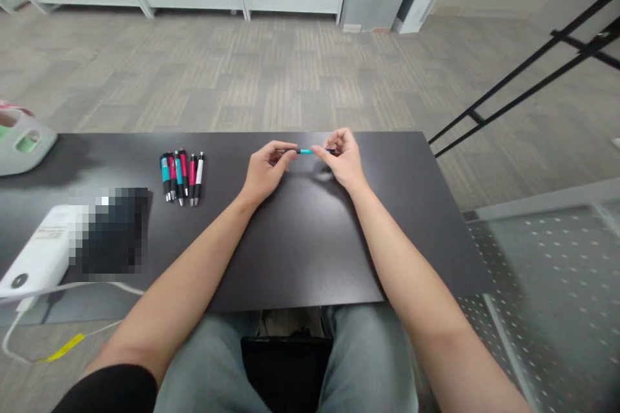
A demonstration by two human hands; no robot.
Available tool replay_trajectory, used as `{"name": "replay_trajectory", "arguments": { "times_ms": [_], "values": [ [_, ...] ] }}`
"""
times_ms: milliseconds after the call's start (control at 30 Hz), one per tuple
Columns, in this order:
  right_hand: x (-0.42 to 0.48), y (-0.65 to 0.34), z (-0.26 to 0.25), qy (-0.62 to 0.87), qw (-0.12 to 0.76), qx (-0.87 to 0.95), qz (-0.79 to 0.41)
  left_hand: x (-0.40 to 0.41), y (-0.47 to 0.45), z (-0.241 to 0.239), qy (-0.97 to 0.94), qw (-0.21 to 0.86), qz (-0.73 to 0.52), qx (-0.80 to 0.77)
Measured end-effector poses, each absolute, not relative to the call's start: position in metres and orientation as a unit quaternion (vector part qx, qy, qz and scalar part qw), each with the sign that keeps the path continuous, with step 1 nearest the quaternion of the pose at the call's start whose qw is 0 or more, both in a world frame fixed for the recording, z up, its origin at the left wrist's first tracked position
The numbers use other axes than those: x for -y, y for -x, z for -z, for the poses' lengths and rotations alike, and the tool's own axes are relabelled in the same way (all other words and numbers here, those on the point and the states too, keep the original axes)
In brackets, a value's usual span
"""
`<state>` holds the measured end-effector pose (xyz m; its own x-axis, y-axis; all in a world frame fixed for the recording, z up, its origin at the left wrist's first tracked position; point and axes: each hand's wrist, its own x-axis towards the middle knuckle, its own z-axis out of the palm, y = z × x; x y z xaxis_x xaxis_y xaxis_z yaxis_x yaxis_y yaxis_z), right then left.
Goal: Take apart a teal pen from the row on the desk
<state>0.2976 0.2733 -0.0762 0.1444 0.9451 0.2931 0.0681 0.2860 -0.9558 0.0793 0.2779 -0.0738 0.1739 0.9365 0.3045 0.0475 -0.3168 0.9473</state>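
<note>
Clearly, the left hand (265,171) and right hand (348,162) pinch a slim, cylindrical pen (305,151) over the smooth table (300,245).

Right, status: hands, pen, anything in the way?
Left hand, right hand: on opposite ends of turquoise pen. Pen group: on table, left of hands, out of the way.

Even, soft indoor light, pale glare on dark tabletop (300,239), faint shadows, blocky pixel patch (109,232) left.

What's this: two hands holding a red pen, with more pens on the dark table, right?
Not red: the head view shows the left hand and right hand holding a turquoise-and-black pen. More pens do lie on the dark table.
</note>
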Motion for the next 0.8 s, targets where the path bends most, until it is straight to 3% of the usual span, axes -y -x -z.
{"name": "replay_trajectory", "arguments": {
  "times_ms": [133, 300, 533, 800],
  "values": [
    [-0.264, -0.296, 0.067, 0.457, 0.515, 0.639, -0.343, -0.291, -0.063, 0.073, -0.563, 0.527, -0.525, -0.361],
    [-0.249, -0.279, 0.056, 0.435, 0.410, 0.698, -0.395, -0.295, -0.064, 0.068, -0.462, 0.615, -0.551, -0.325],
    [-0.241, -0.252, 0.062, 0.422, 0.426, 0.617, -0.510, -0.281, -0.075, 0.055, -0.376, 0.648, -0.559, -0.355],
    [-0.242, -0.262, 0.065, 0.470, 0.457, 0.688, -0.312, -0.271, -0.088, 0.052, -0.386, 0.620, -0.559, -0.393]
  ]
}}
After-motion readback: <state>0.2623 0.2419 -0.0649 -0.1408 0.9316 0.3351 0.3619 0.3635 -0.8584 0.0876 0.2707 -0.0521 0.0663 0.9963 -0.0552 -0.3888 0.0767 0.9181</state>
